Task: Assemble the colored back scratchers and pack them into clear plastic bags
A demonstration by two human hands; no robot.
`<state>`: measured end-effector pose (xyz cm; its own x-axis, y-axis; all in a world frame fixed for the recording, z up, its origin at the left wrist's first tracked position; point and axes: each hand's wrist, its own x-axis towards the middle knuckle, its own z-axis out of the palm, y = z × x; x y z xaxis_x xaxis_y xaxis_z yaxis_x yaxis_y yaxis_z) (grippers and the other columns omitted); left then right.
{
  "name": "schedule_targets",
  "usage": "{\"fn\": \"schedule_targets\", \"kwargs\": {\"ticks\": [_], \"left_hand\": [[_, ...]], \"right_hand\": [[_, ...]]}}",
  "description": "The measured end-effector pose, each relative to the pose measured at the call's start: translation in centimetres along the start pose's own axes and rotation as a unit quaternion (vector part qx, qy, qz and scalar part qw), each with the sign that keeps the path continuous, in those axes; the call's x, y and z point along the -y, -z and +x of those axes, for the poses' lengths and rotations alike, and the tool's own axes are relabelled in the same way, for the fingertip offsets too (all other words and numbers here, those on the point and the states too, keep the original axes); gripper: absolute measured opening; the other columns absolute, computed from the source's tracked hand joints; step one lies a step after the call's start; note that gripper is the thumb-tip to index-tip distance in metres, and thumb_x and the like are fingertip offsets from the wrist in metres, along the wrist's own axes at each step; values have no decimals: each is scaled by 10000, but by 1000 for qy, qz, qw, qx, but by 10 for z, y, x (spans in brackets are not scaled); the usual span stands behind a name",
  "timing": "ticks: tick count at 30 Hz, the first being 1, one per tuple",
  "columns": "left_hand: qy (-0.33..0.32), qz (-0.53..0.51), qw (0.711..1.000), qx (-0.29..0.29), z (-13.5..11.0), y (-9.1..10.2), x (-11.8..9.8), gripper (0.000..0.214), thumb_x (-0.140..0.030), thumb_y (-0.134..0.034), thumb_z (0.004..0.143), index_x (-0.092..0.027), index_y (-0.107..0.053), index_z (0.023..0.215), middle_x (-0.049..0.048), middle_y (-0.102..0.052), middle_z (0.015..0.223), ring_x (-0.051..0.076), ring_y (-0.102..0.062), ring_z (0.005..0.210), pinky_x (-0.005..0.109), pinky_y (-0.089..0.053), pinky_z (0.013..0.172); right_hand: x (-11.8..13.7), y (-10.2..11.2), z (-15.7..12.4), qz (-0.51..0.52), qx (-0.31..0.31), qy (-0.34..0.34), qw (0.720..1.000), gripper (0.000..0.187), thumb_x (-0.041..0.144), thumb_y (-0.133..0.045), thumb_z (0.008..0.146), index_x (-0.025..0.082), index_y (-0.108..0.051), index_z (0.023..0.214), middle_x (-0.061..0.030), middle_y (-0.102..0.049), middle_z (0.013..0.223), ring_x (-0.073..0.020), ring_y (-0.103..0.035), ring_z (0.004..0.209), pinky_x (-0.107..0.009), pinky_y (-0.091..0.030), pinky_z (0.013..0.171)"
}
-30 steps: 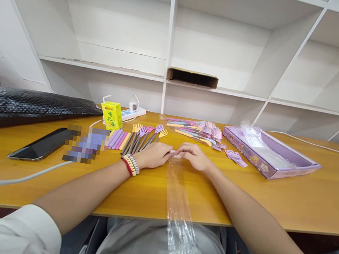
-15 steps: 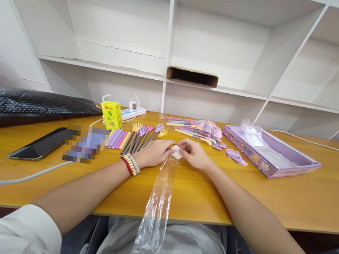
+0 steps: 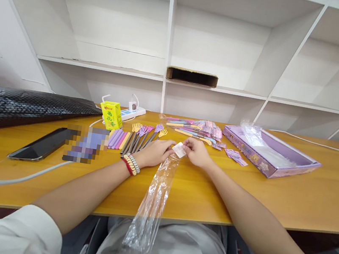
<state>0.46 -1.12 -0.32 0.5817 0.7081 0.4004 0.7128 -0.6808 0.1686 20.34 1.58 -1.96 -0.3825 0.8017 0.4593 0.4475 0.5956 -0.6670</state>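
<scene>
Card [image 3: 179, 150] and clear bag [image 3: 153, 197] hang together between the hands, at the middle of the desk [image 3: 274, 199], well back from its near edge. A moment ago the card shows only as a thin pale strip; now its face is turned into view, set at a slant. The bag has swung too — its loose end trailed toward the right, and now it slopes left, over the desk's edge and onto the grey shirt [image 3: 198, 247]. Since the 2 shift at the same time, they seem joined at the bag's top, which would mean that handling the card also steers the bag; the join itself is too small to tell.

Both hands are grasping. The left hand [image 3: 156, 153] pinches the card's left side, perhaps with some bag film, and the right hand [image 3: 197, 152] pinches the right edge, fingers curled. The forearms reach in from both sides, wrists low over the desk — the left, with its bracelets [image 3: 130, 164], just beside the claws [image 3: 143, 131].
</scene>
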Motion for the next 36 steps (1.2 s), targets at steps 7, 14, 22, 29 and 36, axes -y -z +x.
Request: {"fn": "schedule_targets", "kwargs": {"ticks": [7,14,22,29,36], "left_hand": [[10,18,999,26,-1,1,0,313,-298,-429,877,-199,-505,1164,52,-646,951,179,-601,869,288,-438,774],[-16,13,998,58,-1,4,-4,249,-287,-432,870,-201,-553,1070,40,-658,902,170,-606,834,279,-433,754],[-9,11,998,61,-1,2,-3,182,-285,-448,854,-202,-565,967,28,-650,831,161,-603,776,262,-425,703],[-10,9,998,61,-2,2,-3,154,-298,-447,855,-201,-547,920,23,-639,816,157,-595,754,259,-418,676],[-11,13,998,68,-2,3,-4,168,-299,-442,856,-199,-559,922,30,-645,841,158,-599,771,262,-419,686]], "right_hand": [[-10,8,5,61,-140,-45,987,126,308,-449,817,185,-467,836,8,-544,629,-119,-480,517,-245,-365,500],[-9,8,5,6,-132,-3,991,266,201,-464,775,175,-523,1034,-16,-595,740,-135,-512,586,-270,-402,581],[-4,9,4,-72,-144,62,985,206,187,-447,792,174,-643,854,-59,-622,854,-152,-536,724,-265,-403,642],[-21,21,8,-142,-149,-46,977,229,200,-478,768,175,-638,931,-38,-641,731,-154,-521,606,-273,-373,597],[-36,48,13,-180,-258,-35,949,192,283,-549,739,165,-685,804,-81,-605,810,-185,-521,717,-317,-411,679]]}}
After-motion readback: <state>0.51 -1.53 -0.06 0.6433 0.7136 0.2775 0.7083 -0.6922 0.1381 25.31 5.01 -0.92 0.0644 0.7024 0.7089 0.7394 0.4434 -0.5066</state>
